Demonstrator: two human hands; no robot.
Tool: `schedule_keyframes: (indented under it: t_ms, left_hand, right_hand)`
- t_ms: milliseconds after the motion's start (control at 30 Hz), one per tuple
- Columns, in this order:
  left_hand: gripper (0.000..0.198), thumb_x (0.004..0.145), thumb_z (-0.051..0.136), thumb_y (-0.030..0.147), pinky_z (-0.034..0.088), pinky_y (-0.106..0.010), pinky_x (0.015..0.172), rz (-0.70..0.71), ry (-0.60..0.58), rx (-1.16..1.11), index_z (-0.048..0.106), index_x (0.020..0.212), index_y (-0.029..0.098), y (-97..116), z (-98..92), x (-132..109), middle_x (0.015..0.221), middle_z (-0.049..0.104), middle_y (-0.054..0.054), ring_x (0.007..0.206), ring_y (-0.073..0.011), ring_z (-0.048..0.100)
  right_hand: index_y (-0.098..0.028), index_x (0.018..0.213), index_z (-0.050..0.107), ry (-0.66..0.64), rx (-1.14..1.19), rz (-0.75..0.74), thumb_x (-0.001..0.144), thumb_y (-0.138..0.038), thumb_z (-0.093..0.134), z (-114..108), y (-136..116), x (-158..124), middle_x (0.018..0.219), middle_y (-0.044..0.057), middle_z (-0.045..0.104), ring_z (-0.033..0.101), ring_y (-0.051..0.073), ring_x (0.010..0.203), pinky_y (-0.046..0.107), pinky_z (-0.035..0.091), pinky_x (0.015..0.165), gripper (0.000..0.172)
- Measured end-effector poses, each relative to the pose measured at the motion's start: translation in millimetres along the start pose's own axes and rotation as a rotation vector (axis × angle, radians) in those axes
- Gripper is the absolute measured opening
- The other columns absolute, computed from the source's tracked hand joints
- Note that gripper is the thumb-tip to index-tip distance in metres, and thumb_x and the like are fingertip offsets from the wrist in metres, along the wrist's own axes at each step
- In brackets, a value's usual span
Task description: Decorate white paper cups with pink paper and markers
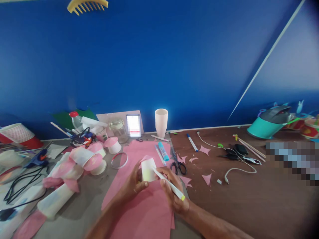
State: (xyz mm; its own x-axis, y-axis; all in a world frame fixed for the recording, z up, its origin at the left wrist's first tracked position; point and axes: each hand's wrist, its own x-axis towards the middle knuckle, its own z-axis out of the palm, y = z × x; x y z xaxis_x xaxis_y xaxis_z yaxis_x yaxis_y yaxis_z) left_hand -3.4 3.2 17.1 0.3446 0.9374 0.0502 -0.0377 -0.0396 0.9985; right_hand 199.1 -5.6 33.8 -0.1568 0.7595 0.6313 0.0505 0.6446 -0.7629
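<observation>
A small white paper cup [149, 171], tinted pale yellow on part of its side and edged with pink paper at the top, is gripped in my left hand [136, 182]. Between the fingers of my right hand [173, 187] is a white marker [170, 185] with a yellow end; its tip meets or nearly meets the cup's side. Both hands are over a large sheet of pink paper [139, 212]. Just beyond them lie a blue glue stick [163, 152], a slim pen [159, 155] and black-handled scissors [178, 166].
Several cups with pink paper [84, 159] crowd the left, near black cables [18, 182]. A stack of white cups [161, 121] stands by the wall. Pink scraps [206, 179], a blue-capped marker [192, 142] and a white cable [240, 169] lie right. A teal container [265, 126] stands far right.
</observation>
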Motion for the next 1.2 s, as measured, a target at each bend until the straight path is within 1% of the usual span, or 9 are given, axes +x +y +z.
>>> schedule_keyframes:
  t_ms: [100,267,367,467,567,733,933,1067,1200]
  left_hand:
    - [0.109,0.078,0.077,0.064,0.053,-0.04,0.089,-0.009,0.001,0.0,0.015,0.162,0.028,0.7,0.7,-0.9,0.131,0.064,-0.017,0.113,-0.0329,0.064]
    - [0.111,0.078,0.076,0.064,0.054,-0.037,0.086,-0.004,-0.019,-0.022,0.012,0.162,0.03,4.4,3.0,-0.5,0.131,0.065,-0.016,0.115,-0.0327,0.064]
    - [0.113,0.078,0.076,0.066,0.053,-0.034,0.082,-0.007,-0.023,-0.01,0.012,0.162,0.028,3.3,2.5,-0.5,0.125,0.066,-0.016,0.109,-0.0315,0.066]
    - [0.112,0.078,0.076,0.066,0.053,-0.032,0.076,-0.027,-0.008,0.014,0.013,0.162,0.026,-0.8,0.1,-1.6,0.12,0.067,-0.015,0.099,-0.0281,0.066]
    - [0.108,0.08,0.076,0.062,0.052,-0.031,0.078,-0.021,0.008,0.021,0.016,0.161,0.026,-5.6,-2.3,-2.0,0.118,0.067,-0.013,0.099,-0.0265,0.065]
    - [0.102,0.079,0.078,0.061,0.051,-0.032,0.081,0.02,-0.013,-0.014,0.025,0.157,0.024,-11.5,-3.8,-0.2,0.121,0.066,-0.014,0.101,-0.0273,0.064]
    - [0.101,0.079,0.079,0.06,0.052,-0.033,0.081,0.033,0.008,-0.01,0.026,0.157,0.025,-13.4,-3.9,-0.2,0.118,0.068,-0.012,0.099,-0.0262,0.065]
    - [0.097,0.079,0.078,0.06,0.052,-0.035,0.082,0.038,-0.021,-0.018,0.029,0.156,0.025,-9.3,-2.6,0.3,0.116,0.069,-0.012,0.1,-0.0273,0.066]
    - [0.094,0.08,0.077,0.06,0.051,-0.036,0.084,0.03,-0.032,-0.04,0.031,0.154,0.026,-7.7,-2.3,0.9,0.12,0.068,-0.012,0.102,-0.028,0.065]
  right_hand:
    - [-0.031,0.116,0.064,-0.001,0.021,0.045,0.103,-0.045,0.046,-0.1,0.3,-0.9,0.091,0.004,0.068,0.067,0.022,0.08,0.035,0.056,0.074,0.026]
    - [-0.029,0.112,0.068,0.033,0.084,0.151,0.102,-0.048,0.049,0.2,1.9,-2.6,0.089,0.004,0.069,0.067,0.021,0.08,0.032,0.055,0.074,0.028]
    - [-0.026,0.108,0.068,0.043,0.125,0.167,0.101,-0.048,0.052,1.0,4.9,-3.0,0.087,0.003,0.07,0.066,0.019,0.077,0.03,0.054,0.071,0.029]
    - [-0.023,0.103,0.07,0.039,0.124,0.186,0.1,-0.048,0.053,1.7,8.3,-3.0,0.084,0.003,0.07,0.065,0.018,0.074,0.028,0.053,0.067,0.03]
    - [-0.023,0.098,0.071,0.027,0.122,0.211,0.1,-0.047,0.053,2.1,10.9,-3.6,0.079,0.003,0.07,0.065,0.018,0.07,0.028,0.053,0.064,0.031]
    - [-0.022,0.097,0.072,0.047,0.195,0.251,0.099,-0.049,0.055,2.5,14.7,-5.8,0.073,0.003,0.07,0.065,0.017,0.065,0.028,0.052,0.061,0.032]
    - [-0.021,0.09,0.071,0.09,0.271,0.306,0.097,-0.051,0.059,3.6,19.1,-6.1,0.079,0.005,0.073,0.065,0.016,0.063,0.027,0.052,0.058,0.033]
    - [-0.021,0.088,0.072,0.096,0.298,0.324,0.096,-0.051,0.06,5.3,22.3,-6.6,0.083,0.006,0.073,0.065,0.016,0.064,0.027,0.051,0.058,0.033]
    - [-0.021,0.087,0.072,0.098,0.305,0.328,0.096,-0.05,0.06,5.8,23.4,-6.6,0.083,0.006,0.073,0.064,0.015,0.063,0.027,0.05,0.058,0.032]
